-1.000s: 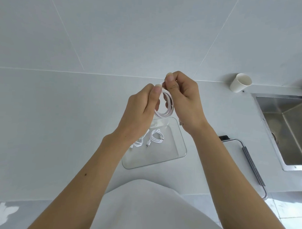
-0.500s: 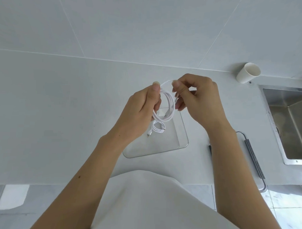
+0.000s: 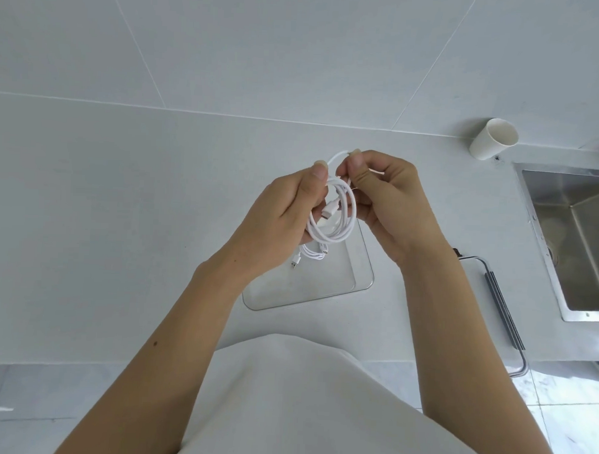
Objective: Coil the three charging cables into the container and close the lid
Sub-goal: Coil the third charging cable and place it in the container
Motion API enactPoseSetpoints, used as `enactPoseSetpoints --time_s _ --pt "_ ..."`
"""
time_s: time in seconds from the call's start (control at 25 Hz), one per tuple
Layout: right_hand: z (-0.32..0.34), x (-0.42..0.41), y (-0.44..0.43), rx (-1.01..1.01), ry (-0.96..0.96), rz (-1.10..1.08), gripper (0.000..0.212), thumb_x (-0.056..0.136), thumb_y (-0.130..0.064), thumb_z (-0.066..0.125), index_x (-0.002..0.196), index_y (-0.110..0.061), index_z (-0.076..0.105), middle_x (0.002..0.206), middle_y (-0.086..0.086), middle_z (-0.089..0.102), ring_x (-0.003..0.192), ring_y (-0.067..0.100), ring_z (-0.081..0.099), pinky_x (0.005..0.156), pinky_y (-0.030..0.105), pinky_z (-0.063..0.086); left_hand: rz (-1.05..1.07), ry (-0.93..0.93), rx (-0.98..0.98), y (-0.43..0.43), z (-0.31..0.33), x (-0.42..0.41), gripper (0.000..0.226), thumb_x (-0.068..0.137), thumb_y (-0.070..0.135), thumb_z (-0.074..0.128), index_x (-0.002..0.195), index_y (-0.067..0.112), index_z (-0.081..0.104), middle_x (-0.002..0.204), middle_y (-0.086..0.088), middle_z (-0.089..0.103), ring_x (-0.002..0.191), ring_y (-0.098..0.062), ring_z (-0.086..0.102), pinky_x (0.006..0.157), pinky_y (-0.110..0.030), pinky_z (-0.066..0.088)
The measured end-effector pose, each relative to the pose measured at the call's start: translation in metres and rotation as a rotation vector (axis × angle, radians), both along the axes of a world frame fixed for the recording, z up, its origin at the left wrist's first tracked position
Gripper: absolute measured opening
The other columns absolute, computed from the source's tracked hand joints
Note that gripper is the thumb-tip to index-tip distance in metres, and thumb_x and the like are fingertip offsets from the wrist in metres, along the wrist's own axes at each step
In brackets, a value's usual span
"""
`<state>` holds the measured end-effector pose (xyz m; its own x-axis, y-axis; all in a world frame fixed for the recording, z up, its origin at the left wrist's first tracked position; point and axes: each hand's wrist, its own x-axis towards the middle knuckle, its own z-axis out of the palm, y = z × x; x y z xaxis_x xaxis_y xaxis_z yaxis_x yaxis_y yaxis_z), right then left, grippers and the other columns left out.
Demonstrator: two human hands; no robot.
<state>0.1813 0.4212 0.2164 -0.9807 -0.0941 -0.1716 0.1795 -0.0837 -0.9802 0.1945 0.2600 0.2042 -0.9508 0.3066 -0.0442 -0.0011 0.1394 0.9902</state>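
Note:
A white charging cable (image 3: 339, 224), wound into a small coil, hangs in the air above a clear rectangular container (image 3: 364, 283) on the white counter. My left hand (image 3: 285, 216) grips the coil's left side, thumb on top. My right hand (image 3: 384, 199) pinches the loose strand at the top of the coil, right next to my left thumb. One of the cable's plugs hangs inside the loop. A second coiled white cable (image 3: 312, 254) lies in the container, partly hidden behind my left hand. I cannot see a third cable or a lid.
A white paper cup (image 3: 494, 138) stands at the back right by the wall. A steel sink (image 3: 576, 236) is set into the counter on the right. A metal-framed rack (image 3: 502, 308) lies between the container and the sink.
My right hand has come back beside my left thumb at the top of the coil. The coil hangs larger, with its plug now showing inside the loop. The view shifted slightly.

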Motion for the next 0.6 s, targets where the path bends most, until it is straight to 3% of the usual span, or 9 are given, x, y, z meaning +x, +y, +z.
enactPoseSetpoints --time_s 0.16,0.24,0.32,0.44,0.52,0.6 --pt "0.001 0.005 -0.012 -0.04 -0.056 0.113 0.037 0.108 -0.025 0.04 0.093 -0.004 0.066 0.064 -0.001 0.068 0.056 0.014 0.065 0.057 0.024 0.054 0.149 0.153 -0.14 0.003 -0.002 -0.001 0.045 0.107 0.034 0.029 0.077 0.008 0.05 0.056 0.008 0.047 0.054 -0.021 0.046 0.051 -0.037 0.048" --pt "0.002 0.007 -0.017 -0.086 -0.095 0.147 0.042 0.109 -0.033 0.034 0.099 -0.008 0.066 0.063 0.0 0.063 0.059 0.016 0.063 0.064 0.026 0.055 0.205 0.188 -0.194 0.001 -0.003 -0.003 0.046 0.108 0.032 0.029 0.086 0.001 0.057 0.062 -0.006 0.056 0.059 -0.028 0.053 0.056 -0.043 0.051" --pt "0.005 0.007 -0.017 -0.059 -0.102 0.224 0.036 0.106 -0.036 0.042 0.105 -0.009 0.065 0.066 0.001 0.063 0.065 0.016 0.064 0.072 0.029 0.055 0.233 0.185 -0.201 -0.002 -0.005 -0.005 0.045 0.108 0.033 0.029 0.085 0.007 0.058 0.067 -0.018 0.056 0.064 -0.033 0.055 0.06 -0.05 0.052" --pt "0.006 0.007 -0.012 0.038 -0.083 0.314 0.034 0.095 -0.01 0.066 0.126 -0.003 0.054 0.075 -0.005 0.071 0.072 0.015 0.071 0.07 0.023 0.053 0.241 0.161 -0.194 -0.007 -0.008 -0.005 0.043 0.107 0.035 0.03 0.08 0.01 0.054 0.065 -0.014 0.051 0.064 -0.033 0.053 0.06 -0.054 0.051" --pt "0.007 0.006 -0.009 0.154 -0.038 0.296 0.035 0.092 0.001 0.065 0.126 -0.003 0.056 0.085 0.002 0.073 0.076 0.018 0.071 0.064 0.023 0.055 0.263 0.16 -0.215 -0.009 -0.011 -0.006 0.046 0.107 0.035 0.031 0.08 0.003 0.05 0.066 -0.018 0.05 0.065 -0.037 0.052 0.06 -0.055 0.051" --pt "0.009 0.004 -0.004 0.26 -0.025 0.262 0.032 0.094 0.003 0.063 0.125 -0.004 0.059 0.093 0.012 0.076 0.077 0.021 0.071 0.067 0.03 0.059 0.272 0.148 -0.213 -0.012 -0.013 -0.007 0.047 0.107 0.035 0.032 0.08 0.0 0.048 0.069 -0.019 0.053 0.068 -0.038 0.053 0.06 -0.055 0.052"
